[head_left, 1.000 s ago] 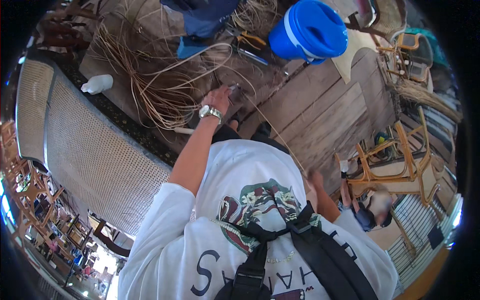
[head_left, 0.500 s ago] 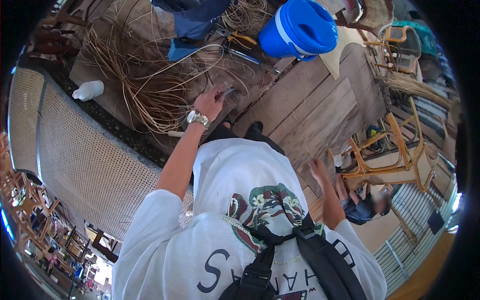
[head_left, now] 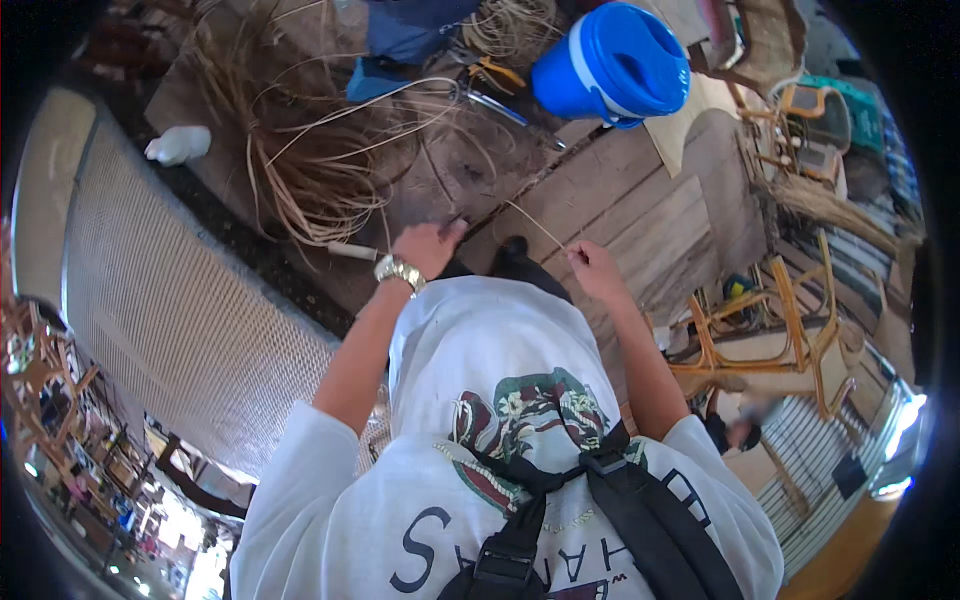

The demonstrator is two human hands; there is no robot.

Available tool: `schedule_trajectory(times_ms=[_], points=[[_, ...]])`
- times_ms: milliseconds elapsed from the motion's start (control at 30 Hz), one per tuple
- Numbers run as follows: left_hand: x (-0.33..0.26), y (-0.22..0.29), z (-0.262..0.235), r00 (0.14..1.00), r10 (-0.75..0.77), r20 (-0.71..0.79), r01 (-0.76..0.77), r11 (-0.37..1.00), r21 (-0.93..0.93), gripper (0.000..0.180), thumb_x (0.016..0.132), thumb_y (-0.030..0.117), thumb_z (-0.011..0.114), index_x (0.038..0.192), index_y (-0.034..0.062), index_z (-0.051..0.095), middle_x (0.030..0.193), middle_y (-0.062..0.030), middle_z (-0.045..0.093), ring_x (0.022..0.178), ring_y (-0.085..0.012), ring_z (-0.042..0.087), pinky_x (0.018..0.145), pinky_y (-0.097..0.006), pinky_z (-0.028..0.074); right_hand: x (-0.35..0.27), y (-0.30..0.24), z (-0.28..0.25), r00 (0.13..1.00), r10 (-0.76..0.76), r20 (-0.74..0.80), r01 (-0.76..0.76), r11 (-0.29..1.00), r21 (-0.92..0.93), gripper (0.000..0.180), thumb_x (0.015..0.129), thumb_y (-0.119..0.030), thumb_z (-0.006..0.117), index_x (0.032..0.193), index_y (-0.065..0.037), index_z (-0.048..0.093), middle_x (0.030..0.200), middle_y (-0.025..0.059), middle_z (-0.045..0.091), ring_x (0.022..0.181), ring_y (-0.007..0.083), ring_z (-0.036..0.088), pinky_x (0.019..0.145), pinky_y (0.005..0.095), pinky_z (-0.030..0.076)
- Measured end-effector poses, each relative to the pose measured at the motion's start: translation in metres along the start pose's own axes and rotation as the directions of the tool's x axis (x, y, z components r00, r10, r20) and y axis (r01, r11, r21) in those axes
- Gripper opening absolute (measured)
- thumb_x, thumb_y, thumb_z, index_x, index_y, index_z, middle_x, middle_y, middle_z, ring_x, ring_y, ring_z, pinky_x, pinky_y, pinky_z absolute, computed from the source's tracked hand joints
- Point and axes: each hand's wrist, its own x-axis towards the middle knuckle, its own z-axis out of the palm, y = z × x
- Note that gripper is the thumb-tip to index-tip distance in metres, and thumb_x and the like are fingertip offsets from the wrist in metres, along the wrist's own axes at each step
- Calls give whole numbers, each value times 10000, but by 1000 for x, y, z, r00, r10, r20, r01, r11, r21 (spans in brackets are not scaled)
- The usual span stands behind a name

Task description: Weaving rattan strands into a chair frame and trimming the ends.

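1. Two bare hands are below the blue bucket [head_left: 612, 65], well apart from it.
2. The right hand [head_left: 592, 268] is almost straight below the bucket. Its fingers are pinched closed on a thin strip [head_left: 538, 226].
3. The strip is below the bucket and a bit to its left. It bends up and left from the right hand.
4. The left hand [head_left: 426, 248] is below and left of the bucket, with a shiny watch [head_left: 401, 272] on its wrist. Its fingers are curled, but I cannot tell how far open they are, or if they hold a thing.
5. A messy brown bunch [head_left: 318, 190] of strips lies well left of the bucket.
6. Yellow pliers [head_left: 498, 72] and a shiny tool [head_left: 497, 107] lie just left of the bucket.
7. A white bottle [head_left: 180, 145] is far left of the bucket.
8. A long woven panel [head_left: 190, 300] is far left too, and lower than the bucket.
9. A chair frame [head_left: 787, 305] is below and right of the bucket.
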Motion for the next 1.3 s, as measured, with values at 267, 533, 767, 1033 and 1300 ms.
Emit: schedule_trajectory(times_ms=[267,533,767,1033,1300], points=[[-48,78,45,994,-92,-67,-71,-41,-997,377,954,390,613,842,36,675,658,15,599,495,-96,489,473,-290,390,25,-75,10,836,-176,519,-57,914,401,153,944,-167,588,978,-33,653,781,-31,581,677,53,497,588,240,418],[-83,100,94,723,-656,-215,-443,-202,-874,214,920,241,657,795,68,664,540,58,476,400,-42,361,378,-236,247,41,20,-97,464,-164,871,45,986,161,207,938,-231,622,1020,-47,670,791,-44,564,714,37,476,611,226,390],[-121,110,150,515,-839,-174,-505,-134,-853,123,887,167,719,890,57,663,714,12,624,461,-42,404,410,-228,288,65,126,-186,400,-9,917,-106,993,56,185,910,-206,670,1006,-48,664,789,-67,544,616,35,402,548,204,312],[-161,98,167,410,-885,-221,-562,-54,-825,145,888,175,720,954,66,652,813,-23,690,478,-39,426,416,-213,320,62,149,-213,369,-4,929,-105,993,46,180,886,-195,700,989,-51,668,765,-69,537,615,25,393,545,200,300],[-249,40,186,304,-927,-220,-688,-55,-723,187,869,232,747,923,63,687,758,12,680,489,-26,439,425,-203,309,50,101,-164,352,120,928,106,980,-167,262,912,-231,677,1084,-34,649,887,-13,614,765,78,545,675,243,443]])
